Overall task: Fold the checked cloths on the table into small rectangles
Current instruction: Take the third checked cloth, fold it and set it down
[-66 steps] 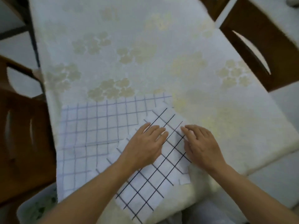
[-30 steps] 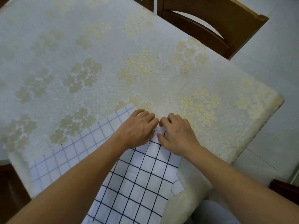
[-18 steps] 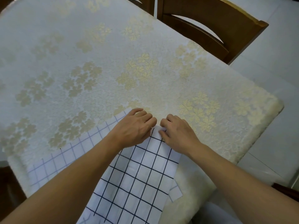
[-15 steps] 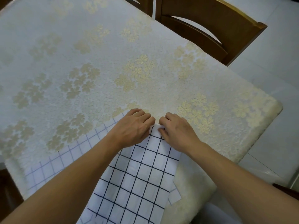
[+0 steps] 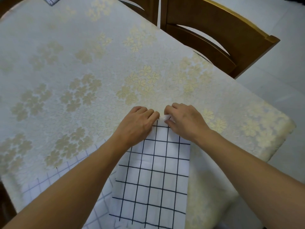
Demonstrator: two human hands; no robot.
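Observation:
A white cloth with black checks point(image 5: 153, 177) lies at the near edge of the table and hangs over it towards me. My left hand point(image 5: 138, 126) and my right hand point(image 5: 184, 121) sit side by side at its far edge. Both have curled fingers. The right hand pinches a small bit of the edge between thumb and fingers, and the left hand's fingertips are tucked down onto the edge. A second white cloth with fainter blue checks point(image 5: 41, 187) lies flat at the lower left, partly under my left forearm and under the first cloth.
The table wears a cream tablecloth with gold flowers point(image 5: 99, 66); its corner drops off at the right. A folded checked cloth point(image 5: 51, 0) peeks in at the far left. Wooden chairs point(image 5: 214, 35) stand behind the table. Light floor tiles lie to the right.
My hands left their flat, spread hold on the cloth's middle and came together at its far edge with curled fingers. The black-checked cloth now lies straighter towards me.

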